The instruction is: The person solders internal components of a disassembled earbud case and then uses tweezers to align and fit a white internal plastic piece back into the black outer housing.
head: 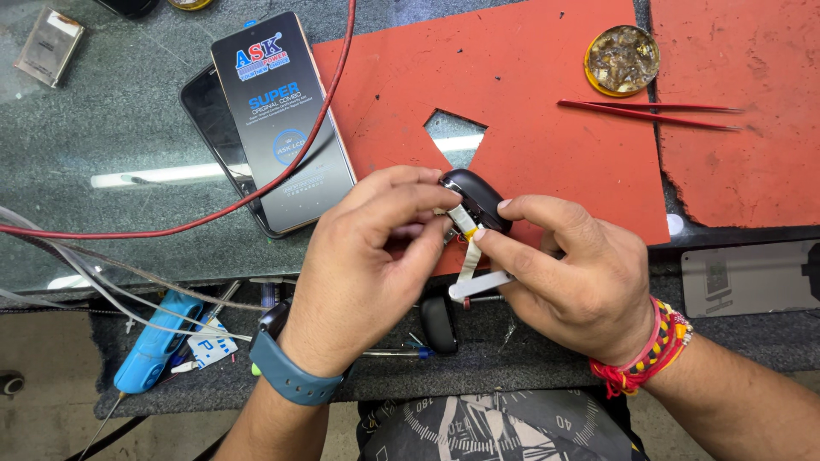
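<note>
Both hands meet over the front edge of a red work mat (547, 102). My left hand (367, 265), with a blue watch band on the wrist, grips a small black rounded device (475, 198) between thumb and fingers. My right hand (572, 273), with red thread bracelets, pinches a pale tape strip (468, 256) that hangs from the device, and a short white stick lies under its fingers. A second small black part (438, 324) rests on the ledge below the hands.
Two phones (282, 119) lie stacked at the left of the mat, with a red cable (213, 213) across them. Red tweezers (649, 111) and a round yellow tin (622, 60) sit at the back right. A blue tool (154, 341) lies front left.
</note>
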